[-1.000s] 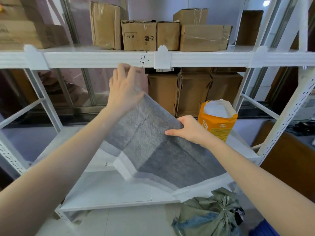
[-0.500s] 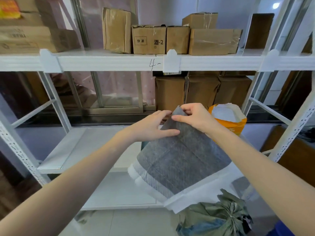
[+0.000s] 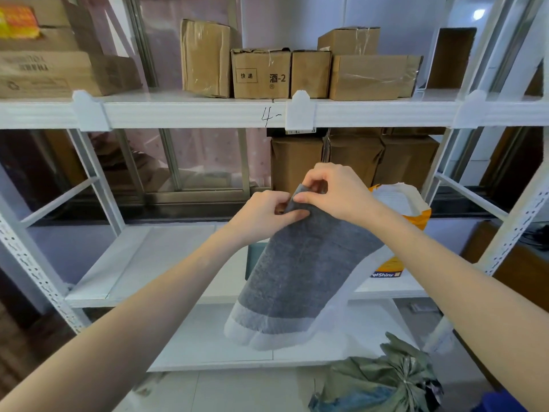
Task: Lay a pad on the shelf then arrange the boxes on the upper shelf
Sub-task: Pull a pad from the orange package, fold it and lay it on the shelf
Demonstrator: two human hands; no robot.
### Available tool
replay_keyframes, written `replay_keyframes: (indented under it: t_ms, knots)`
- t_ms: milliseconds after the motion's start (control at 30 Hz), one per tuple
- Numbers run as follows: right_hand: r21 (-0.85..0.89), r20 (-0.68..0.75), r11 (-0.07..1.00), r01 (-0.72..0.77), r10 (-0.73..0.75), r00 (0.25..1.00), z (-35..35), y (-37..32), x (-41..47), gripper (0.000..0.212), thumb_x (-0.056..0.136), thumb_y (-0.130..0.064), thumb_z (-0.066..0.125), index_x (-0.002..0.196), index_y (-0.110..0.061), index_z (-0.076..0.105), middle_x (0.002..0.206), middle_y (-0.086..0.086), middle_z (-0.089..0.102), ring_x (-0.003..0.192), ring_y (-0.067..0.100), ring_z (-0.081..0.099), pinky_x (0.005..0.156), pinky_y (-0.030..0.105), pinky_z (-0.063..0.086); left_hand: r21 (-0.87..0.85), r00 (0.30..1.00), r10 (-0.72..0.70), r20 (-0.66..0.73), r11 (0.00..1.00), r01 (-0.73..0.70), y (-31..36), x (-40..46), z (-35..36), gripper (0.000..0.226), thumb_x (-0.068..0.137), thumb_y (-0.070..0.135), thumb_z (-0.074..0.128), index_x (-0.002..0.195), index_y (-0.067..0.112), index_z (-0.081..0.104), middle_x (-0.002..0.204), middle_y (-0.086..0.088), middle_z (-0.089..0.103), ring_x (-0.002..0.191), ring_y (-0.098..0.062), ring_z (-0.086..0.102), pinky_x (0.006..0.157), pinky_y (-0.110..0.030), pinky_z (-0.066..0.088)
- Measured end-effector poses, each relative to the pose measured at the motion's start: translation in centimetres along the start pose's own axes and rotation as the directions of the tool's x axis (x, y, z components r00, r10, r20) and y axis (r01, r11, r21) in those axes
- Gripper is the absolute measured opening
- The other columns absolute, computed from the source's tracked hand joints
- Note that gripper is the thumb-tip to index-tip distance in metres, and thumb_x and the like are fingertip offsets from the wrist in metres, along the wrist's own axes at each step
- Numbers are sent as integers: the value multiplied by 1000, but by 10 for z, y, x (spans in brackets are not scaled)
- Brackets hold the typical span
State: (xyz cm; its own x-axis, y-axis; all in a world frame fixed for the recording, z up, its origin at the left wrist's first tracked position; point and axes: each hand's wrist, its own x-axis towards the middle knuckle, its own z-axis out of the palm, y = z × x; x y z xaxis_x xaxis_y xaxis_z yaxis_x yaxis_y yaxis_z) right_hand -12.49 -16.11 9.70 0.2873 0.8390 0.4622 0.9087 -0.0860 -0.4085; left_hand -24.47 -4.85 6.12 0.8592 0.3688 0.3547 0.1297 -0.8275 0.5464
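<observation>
Presently: left hand (image 3: 261, 214) and right hand (image 3: 335, 190), fingers pinched shut on the top corner of a hanging grey pad (image 3: 297, 269), near the shelf (image 3: 148, 257).

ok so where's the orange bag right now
In the head view the orange bag stands open on the middle shelf at right of centre, just behind the right hand and the grey pad, below the cardboard boxes.

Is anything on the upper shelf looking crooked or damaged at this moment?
Yes. The tall box at the left of the row leans and its cardboard is creased. The box marked 酒-2 has a crumpled, torn top edge. The wide box is wrapped in wrinkled tape. Nothing has spilled.
</observation>
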Motion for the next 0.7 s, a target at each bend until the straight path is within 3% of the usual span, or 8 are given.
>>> replay_keyframes:
  t_ms: [67, 133, 233, 333, 433, 500, 567, 700]
  knots:
    - [20, -57, 1000, 3, -2, 998, 2, 0, 2, 21, 77, -31, 73, 75, -20, 55, 77, -5, 52, 71, 8, 46, 60, 15, 34, -23, 1000, 2, -24, 1000, -3, -1, 1, -2, 40, 88, 39, 59, 74, 2, 60, 57, 1, 43, 51, -8, 36, 49, -20, 28]
    - [78, -71, 997, -13, 19, 997, 4, 3, 2, 28, 76, -31, 74, 86, -19, 51, 89, 0, 55, 80, 13, 50, 64, 18, 38, -42, 1000, 10, -28, 999, -11, -2, 0, -4, 37, 90, 37, 57, 71, 5, 57, 56, 1, 44, 49, -5, 37, 48, -19, 28]
    - [155, 100, 982, -104, 90, 991, 5, 11, -2, 42, 76, -39, 71, 107, -19, 50, 102, -2, 61, 91, 11, 58, 72, 17, 45, -44, 999, -7, -53, 999, 4, -3, 0, -8, 33, 91, 34, 55, 68, 12, 52, 56, 3, 45, 49, -3, 40, 48, -17, 30]
    - [131, 207, 981, -146, 117, 971, 7, 17, -7, 35, 80, -38, 69, 107, -19, 57, 90, -10, 63, 79, 1, 58, 61, 7, 43, -109, 992, -63, -110, 993, 51, -7, 2, -9, 33, 90, 37, 55, 84, 5, 55, 77, -15, 63, 66, -19, 56, 59, -29, 40]
    - [138, 220, 976, -171, 138, 966, 16, 20, -7, 26, 84, -30, 66, 104, -13, 64, 90, -3, 65, 78, 7, 60, 59, 11, 43, -190, 987, -112, -116, 978, 89, -14, 2, -4, 24, 87, 41, 59, 81, 21, 48, 90, -11, 68, 83, -23, 65, 71, -37, 50]
    - [148, 179, 973, -179, 151, 972, 20, 23, -7, 22, 86, -26, 64, 100, -10, 65, 90, 1, 65, 81, 13, 60, 61, 18, 43, -235, 986, -157, -51, 962, 141, -21, -1, -1, 34, 80, 46, 66, 96, 20, 51, 103, -2, 65, 92, -17, 64, 77, -36, 54]
    - [150, 121, 969, -197, 180, 976, 23, 29, -6, 22, 88, -26, 62, 100, -7, 64, 91, 3, 66, 81, 14, 60, 63, 21, 44, -162, 972, -226, 64, 959, 233, -33, -3, 2, 54, 72, 49, 72, 112, 19, 51, 112, 3, 61, 99, -15, 61, 83, -33, 52]
    - [151, 40, 950, -275, 272, 962, 23, 53, -4, 22, 89, -24, 59, 98, -4, 62, 93, 7, 65, 81, 17, 59, 62, 24, 45, -38, 894, -394, 215, 911, 411, -64, -11, 11, 66, 65, 51, 77, 121, 22, 56, 119, 3, 62, 106, -18, 59, 95, -39, 48]
